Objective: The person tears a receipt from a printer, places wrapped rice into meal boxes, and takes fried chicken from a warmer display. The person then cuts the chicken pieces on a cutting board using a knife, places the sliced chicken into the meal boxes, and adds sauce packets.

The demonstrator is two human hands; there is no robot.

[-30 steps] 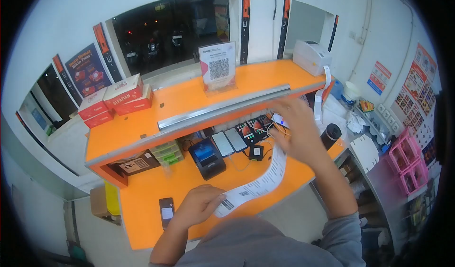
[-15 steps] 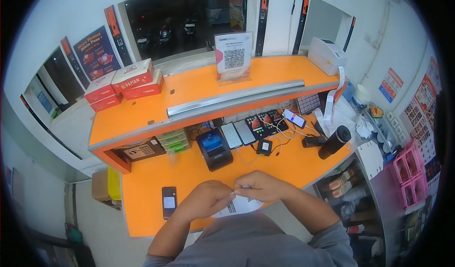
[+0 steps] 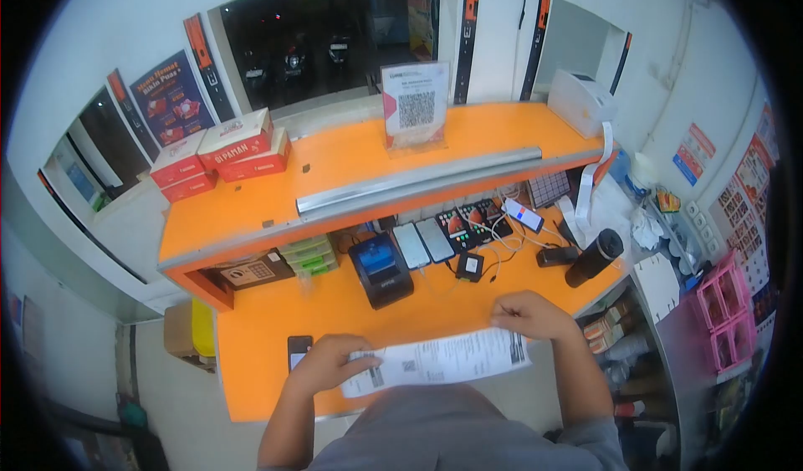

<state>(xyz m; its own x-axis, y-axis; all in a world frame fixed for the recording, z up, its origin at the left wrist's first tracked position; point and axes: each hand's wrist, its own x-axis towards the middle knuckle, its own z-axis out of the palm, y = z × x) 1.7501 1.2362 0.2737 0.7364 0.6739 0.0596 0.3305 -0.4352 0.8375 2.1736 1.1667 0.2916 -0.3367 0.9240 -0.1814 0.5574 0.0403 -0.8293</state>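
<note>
Left hand (image 3: 328, 364) pinches the paper slip (image 3: 452, 359) at 9 o'clock, probably to spread it flat. Right hand (image 3: 537, 314), 1 o'clock: can't tell if it's pinching.

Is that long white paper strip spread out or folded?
Spread out lengthwise: the long white printed paper strip reaches from the bare left hand to the bare right hand, printing visible.

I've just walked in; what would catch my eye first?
The bright orange counter fills the middle. At its near edge, the left hand holds one end of a long printed paper strip, the right hand at the other. A QR-code sign stands on the raised shelf, before a dark window.
</note>
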